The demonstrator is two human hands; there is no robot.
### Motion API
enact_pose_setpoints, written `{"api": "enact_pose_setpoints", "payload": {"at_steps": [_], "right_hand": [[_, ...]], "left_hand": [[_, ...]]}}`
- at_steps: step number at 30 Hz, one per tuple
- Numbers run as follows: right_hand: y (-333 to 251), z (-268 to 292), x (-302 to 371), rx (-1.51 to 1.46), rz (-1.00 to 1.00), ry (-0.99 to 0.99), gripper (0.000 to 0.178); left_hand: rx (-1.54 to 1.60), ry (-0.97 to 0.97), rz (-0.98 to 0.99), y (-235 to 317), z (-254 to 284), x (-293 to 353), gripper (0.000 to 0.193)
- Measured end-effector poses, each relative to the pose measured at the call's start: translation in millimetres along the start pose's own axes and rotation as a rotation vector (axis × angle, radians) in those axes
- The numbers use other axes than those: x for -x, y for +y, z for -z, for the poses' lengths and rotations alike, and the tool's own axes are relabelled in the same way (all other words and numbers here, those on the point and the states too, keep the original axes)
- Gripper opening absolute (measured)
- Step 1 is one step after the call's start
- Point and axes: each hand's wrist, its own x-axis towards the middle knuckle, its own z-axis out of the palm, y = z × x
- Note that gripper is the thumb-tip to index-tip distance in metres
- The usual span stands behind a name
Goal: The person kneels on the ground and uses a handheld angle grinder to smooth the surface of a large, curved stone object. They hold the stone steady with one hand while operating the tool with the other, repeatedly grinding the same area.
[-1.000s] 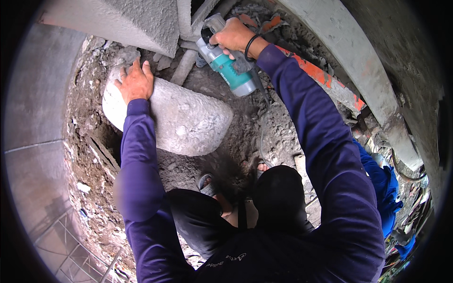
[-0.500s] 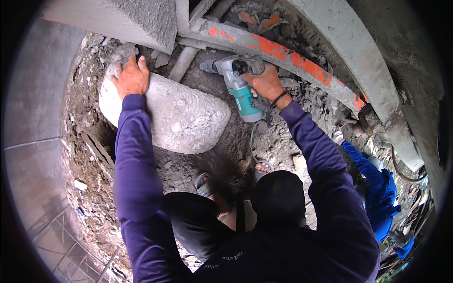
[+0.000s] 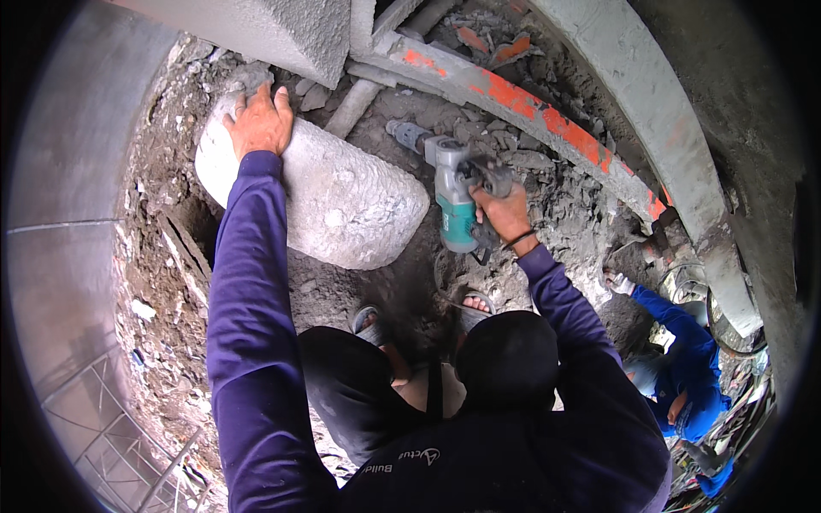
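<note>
My left hand (image 3: 259, 122) lies on the upper left end of a thick, rounded grey concrete block (image 3: 355, 201), its fingers spread over the surface. The block rests tilted on the rubble. To its right, my right hand (image 3: 505, 209) is wrapped round the dark handle of a grey and teal rotary hammer (image 3: 457, 201). The tool's nose points to the upper left, above the dirt and apart from the block. I cannot make out a bit in it.
A concrete beam with orange paint (image 3: 547, 120) crosses behind the tool. Above the block stands a concrete footing (image 3: 274, 38). A grey wall (image 3: 68, 214) bounds the left. At the lower right, a co-worker in blue (image 3: 688, 359) bends over the rubble. My sandalled feet (image 3: 368, 321) are below the block.
My right hand has brought the rotary hammer nearer to me and turned it more upright in the picture. My left hand stays on the block. The co-worker has shifted.
</note>
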Motion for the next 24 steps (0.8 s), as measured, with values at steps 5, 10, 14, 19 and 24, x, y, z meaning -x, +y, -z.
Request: {"api": "enact_pose_setpoints", "payload": {"at_steps": [5, 10, 14, 19, 24], "right_hand": [[-167, -30, 1, 0.222, 0.11, -0.196, 0.018], [-218, -37, -14, 0.345, 0.101, -0.225, 0.016], [-151, -69, -60, 0.615, 0.082, -0.095, 0.027], [-166, -122, -107, 0.732, 0.066, -0.186, 0.025], [-200, -157, -136, 0.702, 0.06, -0.202, 0.023]], "left_hand": [[0.008, 0.001, 0.005, 0, 2, 1, 0.063], [-0.022, -0.047, 0.03, -3, 9, 8, 0.063], [0.025, -0.027, -0.012, 12, 10, 5, 0.063], [0.035, -0.002, -0.012, -2, 6, 3, 0.063], [0.042, 0.008, -0.022, 0, 0, 5, 0.063]]}}
